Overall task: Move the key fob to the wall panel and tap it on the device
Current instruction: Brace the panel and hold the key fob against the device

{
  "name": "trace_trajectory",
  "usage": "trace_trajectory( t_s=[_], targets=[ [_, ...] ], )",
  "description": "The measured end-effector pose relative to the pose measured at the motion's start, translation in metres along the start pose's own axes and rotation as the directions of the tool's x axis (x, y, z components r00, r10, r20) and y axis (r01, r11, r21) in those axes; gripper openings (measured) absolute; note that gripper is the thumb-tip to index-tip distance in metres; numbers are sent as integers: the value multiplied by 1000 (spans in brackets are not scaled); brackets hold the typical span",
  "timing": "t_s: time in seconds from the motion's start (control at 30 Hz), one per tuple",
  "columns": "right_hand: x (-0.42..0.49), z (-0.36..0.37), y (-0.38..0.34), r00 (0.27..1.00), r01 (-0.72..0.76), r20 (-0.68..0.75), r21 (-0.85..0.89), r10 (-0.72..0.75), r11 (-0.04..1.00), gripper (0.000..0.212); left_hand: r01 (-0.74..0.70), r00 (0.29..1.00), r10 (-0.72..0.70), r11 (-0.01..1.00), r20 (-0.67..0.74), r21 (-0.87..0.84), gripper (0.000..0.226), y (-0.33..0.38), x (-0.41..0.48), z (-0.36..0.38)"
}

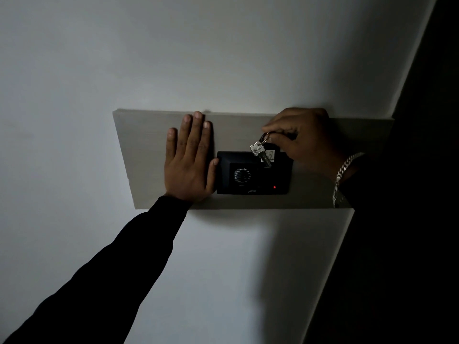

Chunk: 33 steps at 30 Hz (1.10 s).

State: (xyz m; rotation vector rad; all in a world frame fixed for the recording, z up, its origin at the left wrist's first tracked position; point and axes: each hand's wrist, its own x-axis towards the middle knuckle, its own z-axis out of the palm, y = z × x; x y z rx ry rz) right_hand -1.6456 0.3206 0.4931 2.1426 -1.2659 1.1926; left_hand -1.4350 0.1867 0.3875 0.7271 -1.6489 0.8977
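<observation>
Fob at the device, tap pending.
Our right hand [301, 140] pinches the key fob [267, 155]; it hangs down over the device [253, 173]. Left hand [190, 157] flat, holding nothing.

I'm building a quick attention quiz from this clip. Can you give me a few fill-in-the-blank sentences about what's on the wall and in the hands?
1. The left hand lies flat on the wall panel, just ____ of the black device.
2. A silver key hangs from the ring held in the ____ hand.
3. The small light on the device glows ____.
4. A chain bracelet sits on the ____ wrist.

Missing words: left; right; red; right
</observation>
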Motion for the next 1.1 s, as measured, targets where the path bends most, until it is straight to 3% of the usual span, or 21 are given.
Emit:
trace_trajectory(
  t_s=[0.27, 0.6, 0.9, 1.1],
  targets=[
    [-11, 4, 0, 996, 67, -47, -108, -73, 992, 16, -26, 1000, 25, 998, 19, 60, 66, -5, -3, 2],
    [-23, 12, 5, 992, 93, -79, -112, -102, 989, 14, -11, 1000, 9, 995, 19, 102, 66, -6, -4, 5],
    [-26, 7, 2, 992, 97, -67, -115, -105, 989, 16, -10, 998, 2, 993, 66, 116, 67, -6, -5, 3],
    [-28, 3, -4, 994, 26, -101, -78, -34, 997, 24, 24, 990, -27, 999, 135, 28, 66, -3, 2, -11]
  ],
)
